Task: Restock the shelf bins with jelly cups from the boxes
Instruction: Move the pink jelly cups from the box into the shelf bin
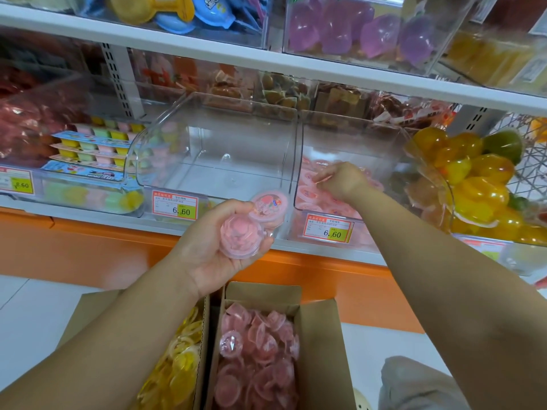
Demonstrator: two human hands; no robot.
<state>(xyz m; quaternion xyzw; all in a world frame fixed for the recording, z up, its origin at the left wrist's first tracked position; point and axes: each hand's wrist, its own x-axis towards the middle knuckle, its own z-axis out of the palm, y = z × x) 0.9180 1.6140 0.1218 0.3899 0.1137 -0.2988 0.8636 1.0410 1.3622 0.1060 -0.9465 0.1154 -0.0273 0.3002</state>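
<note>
Right now, the left hand [207, 250] is raised in front of the shelf edge [118, 224], palm turned up, its fingers and thumb curled round a small cluster of pink jelly cups [241, 236]; one cup shows its clear domed bottom, another behind it shows a printed lid.

The right hand [343, 180] reaches into the right bin [299, 149], knuckles up, fingers bent down just above the binned pink cups [307, 192] that lie along its floor; whether those fingers pinch a cup or merely touch the heap cannot be told.

Beside that bin, to its left, stands the middle bin [213, 134], clear-walled, with nothing seen inside it; each of the two bins carries a price tag [329, 229] on its front.

Below the arms, on the floor, an open cardboard box [321, 350] holds a loose pile of boxed pink cups [260, 356]; touching its left side, a second box [204, 350] holds yellow cups [182, 368].
</note>
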